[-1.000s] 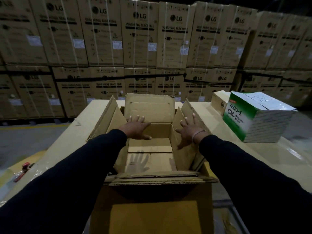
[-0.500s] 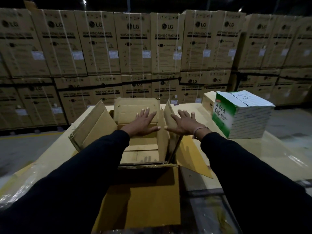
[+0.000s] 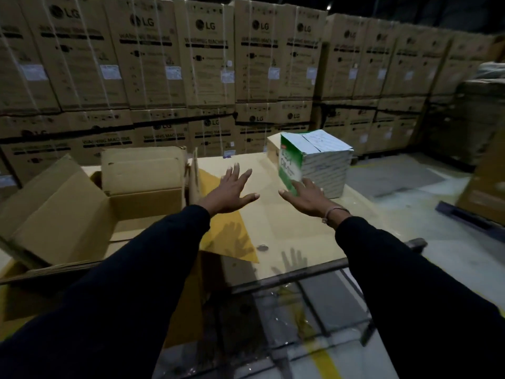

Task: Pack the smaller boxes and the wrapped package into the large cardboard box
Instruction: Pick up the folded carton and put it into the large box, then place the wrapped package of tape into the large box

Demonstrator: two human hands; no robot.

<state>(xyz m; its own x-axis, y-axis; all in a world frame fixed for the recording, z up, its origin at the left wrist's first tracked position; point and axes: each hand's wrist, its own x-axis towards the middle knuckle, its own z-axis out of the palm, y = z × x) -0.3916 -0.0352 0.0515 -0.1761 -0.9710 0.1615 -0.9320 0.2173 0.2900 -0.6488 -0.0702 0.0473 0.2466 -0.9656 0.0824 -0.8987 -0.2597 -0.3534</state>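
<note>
The large cardboard box stands open at the left of the table, its flaps spread outward. A white and green wrapped package sits at the table's far right, with a small brown box just behind it. My left hand hovers over the table between the big box and the package, fingers spread and holding nothing. Fingers straight, my right hand reaches to the package's near lower corner; whether it touches the package is unclear.
The table is topped with cardboard sheets, and a metal rail runs along its near edge. A wall of stacked washing machine cartons fills the background. More cartons stand on the floor at the right.
Both hands have left the large box's flaps and moved right toward the wrapped package. The view has swung right, so the big box now lies at the left.
</note>
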